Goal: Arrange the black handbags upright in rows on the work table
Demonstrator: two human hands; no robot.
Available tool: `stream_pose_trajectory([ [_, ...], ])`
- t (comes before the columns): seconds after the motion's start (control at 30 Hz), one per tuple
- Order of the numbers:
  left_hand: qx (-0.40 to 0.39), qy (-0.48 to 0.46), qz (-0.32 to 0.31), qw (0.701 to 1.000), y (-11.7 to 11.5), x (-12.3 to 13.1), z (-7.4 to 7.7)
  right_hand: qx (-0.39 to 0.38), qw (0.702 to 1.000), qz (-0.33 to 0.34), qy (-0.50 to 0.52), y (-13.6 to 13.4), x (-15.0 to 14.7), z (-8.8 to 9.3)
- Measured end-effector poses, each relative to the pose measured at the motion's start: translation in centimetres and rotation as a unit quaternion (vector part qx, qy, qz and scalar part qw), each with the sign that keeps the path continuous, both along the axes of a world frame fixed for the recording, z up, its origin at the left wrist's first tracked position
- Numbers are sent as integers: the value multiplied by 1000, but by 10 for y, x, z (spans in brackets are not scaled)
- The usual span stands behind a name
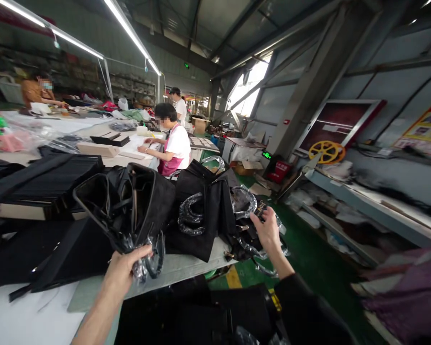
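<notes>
My left hand (124,268) is closed round the plastic-wrapped handles (154,256) of a black handbag (154,196), which stands on the table with its top gaping open. Off to the right, my right hand (267,229) has its thumb and fingers closed at gold-coloured metal fittings (260,209) on another black handbag (246,235) by the table's edge; its exact grip is partly hidden. Between the two hands sits a black handbag (197,211) with a handle (191,214) in clear wrap.
Black panels (46,182) are stacked at the left on the worktable (187,268). More black material (201,311) lies below, near my body. A co-worker (175,143) in a white top handles boards further up. At the right runs a shelf bench (388,201) beside the green floor (309,258).
</notes>
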State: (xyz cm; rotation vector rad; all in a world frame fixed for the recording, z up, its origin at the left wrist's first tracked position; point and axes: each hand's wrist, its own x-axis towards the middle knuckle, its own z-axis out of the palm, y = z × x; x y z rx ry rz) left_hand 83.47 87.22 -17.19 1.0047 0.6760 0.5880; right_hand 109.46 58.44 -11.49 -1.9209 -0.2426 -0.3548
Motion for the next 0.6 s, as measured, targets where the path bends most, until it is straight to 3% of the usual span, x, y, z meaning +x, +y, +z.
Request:
stream_pose_trajectory([
  [0.13,-49,9,45,998,-4,-19,57,136,973,114,148,13,46,18],
  [0.27,-61,55,84,993,-14,-45,83,175,929,261,195,36,33,42],
  [0.37,-81,57,123,987,-24,-61,90,216,887,369,173,60,-1,70],
  [0.43,-94,49,135,985,-34,-64,93,218,877,407,133,81,-36,85],
  [0.53,-101,28,128,986,-51,-53,95,110,916,382,54,116,-107,86],
  [0.6,-99,-10,121,988,-59,-41,92,7,918,397,-1,135,-157,73],
])
